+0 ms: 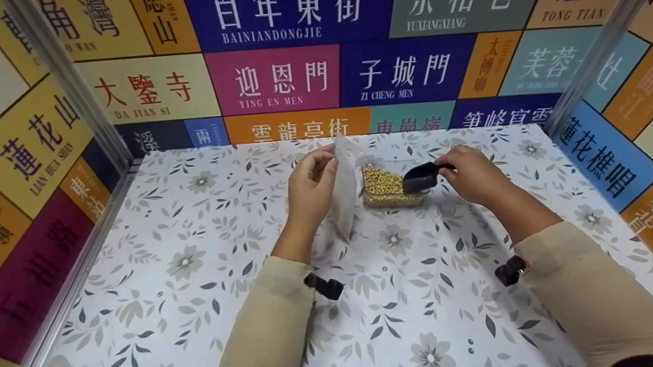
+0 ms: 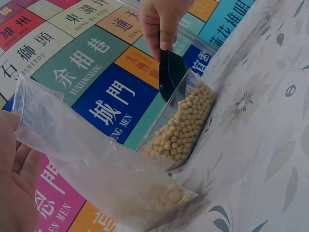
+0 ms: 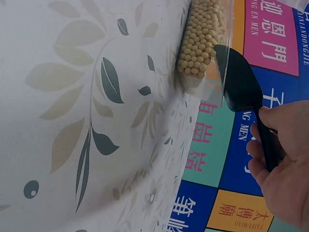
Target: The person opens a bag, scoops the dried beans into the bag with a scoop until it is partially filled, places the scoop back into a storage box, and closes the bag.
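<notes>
The bag (image 2: 106,166) looks made of thin plastic, glossy along its creases; the box (image 2: 168,114), of clear, hard plastic. The scoop (image 3: 240,82) seems smooth plastic. The beans (image 2: 182,124) are smooth and matt; the 2 sleeves (image 1: 268,327) are of matt cloth.

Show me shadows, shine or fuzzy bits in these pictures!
Head view: soft shadow on the tablecloth beside the right sleeve; left wrist view: glints on the bag, beans hazy through its plastic; right wrist view: dimmer tablecloth beside the box.
</notes>
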Demonstrator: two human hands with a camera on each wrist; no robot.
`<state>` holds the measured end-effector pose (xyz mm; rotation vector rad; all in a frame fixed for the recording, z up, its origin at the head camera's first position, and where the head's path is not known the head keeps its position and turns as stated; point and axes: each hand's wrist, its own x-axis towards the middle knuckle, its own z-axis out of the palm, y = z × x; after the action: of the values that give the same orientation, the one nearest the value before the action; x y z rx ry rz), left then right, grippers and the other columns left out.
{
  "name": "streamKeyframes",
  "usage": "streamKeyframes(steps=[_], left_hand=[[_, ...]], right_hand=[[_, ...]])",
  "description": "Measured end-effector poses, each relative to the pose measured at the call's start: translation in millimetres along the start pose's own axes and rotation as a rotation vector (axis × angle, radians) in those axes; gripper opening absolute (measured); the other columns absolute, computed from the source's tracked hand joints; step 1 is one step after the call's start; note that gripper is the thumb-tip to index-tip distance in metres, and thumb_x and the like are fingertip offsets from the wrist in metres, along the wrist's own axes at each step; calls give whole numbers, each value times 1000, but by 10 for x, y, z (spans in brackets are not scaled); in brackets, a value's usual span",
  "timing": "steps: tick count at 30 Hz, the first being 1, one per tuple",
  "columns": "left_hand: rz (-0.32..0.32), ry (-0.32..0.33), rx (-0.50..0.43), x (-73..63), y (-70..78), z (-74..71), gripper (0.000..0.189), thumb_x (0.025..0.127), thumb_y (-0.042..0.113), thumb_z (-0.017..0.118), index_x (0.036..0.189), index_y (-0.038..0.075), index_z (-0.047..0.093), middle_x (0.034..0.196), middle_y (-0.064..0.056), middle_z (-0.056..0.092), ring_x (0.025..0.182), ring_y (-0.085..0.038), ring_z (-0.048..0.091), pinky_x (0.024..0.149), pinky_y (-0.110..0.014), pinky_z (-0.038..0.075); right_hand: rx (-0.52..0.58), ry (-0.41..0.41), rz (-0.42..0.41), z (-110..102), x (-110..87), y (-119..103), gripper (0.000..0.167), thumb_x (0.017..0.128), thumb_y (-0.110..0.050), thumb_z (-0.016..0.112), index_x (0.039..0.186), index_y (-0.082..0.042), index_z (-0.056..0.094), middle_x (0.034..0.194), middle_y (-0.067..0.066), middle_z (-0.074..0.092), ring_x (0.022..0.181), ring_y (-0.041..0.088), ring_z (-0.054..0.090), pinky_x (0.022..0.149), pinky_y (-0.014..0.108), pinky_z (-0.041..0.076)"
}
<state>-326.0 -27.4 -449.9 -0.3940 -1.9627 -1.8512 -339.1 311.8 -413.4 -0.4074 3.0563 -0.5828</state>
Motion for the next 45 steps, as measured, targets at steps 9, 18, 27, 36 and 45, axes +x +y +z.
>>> streamKeyframes(steps=[9, 18, 27, 36, 45], left_hand=[[8, -2, 10, -7, 1, 4, 11, 107, 19, 66, 112, 10, 71, 137, 0, 72, 126, -12, 69, 109, -22, 57], [4, -3, 26, -17, -10, 8, 13, 108, 22, 65, 114, 11, 71, 139, 2, 72, 128, -11, 68, 110, -23, 57], [-3, 1, 11, -14, -4, 10, 12, 108, 20, 66, 112, 11, 72, 137, 2, 72, 127, -12, 69, 110, -23, 57], [-15, 2, 4, -2, -9, 8, 12, 107, 20, 67, 112, 10, 71, 137, 1, 72, 129, -12, 68, 110, -23, 57], [25, -8, 9, 0, -55, 3, 13, 108, 19, 66, 114, 8, 70, 137, -4, 72, 127, -13, 70, 109, -24, 58]], right_hand=[[-163, 70, -115, 39, 4, -139, 25, 108, -11, 61, 127, -3, 74, 118, 17, 67, 116, 40, 61, 101, 58, 54], [-199, 45, -172, 186, 63, -161, 25, 107, -10, 62, 126, -3, 75, 116, 20, 67, 111, 42, 63, 100, 58, 55], [-40, 93, -159, 373, 84, -1, 25, 107, -9, 63, 128, 0, 73, 118, 21, 67, 112, 42, 66, 99, 57, 56], [121, 69, -64, 509, 71, 58, 29, 110, -10, 58, 135, 0, 70, 128, 22, 64, 120, 41, 63, 105, 58, 54], [158, 75, -36, 560, 52, 72, 34, 113, -16, 55, 143, -4, 66, 135, 18, 61, 130, 39, 58, 111, 58, 52]])
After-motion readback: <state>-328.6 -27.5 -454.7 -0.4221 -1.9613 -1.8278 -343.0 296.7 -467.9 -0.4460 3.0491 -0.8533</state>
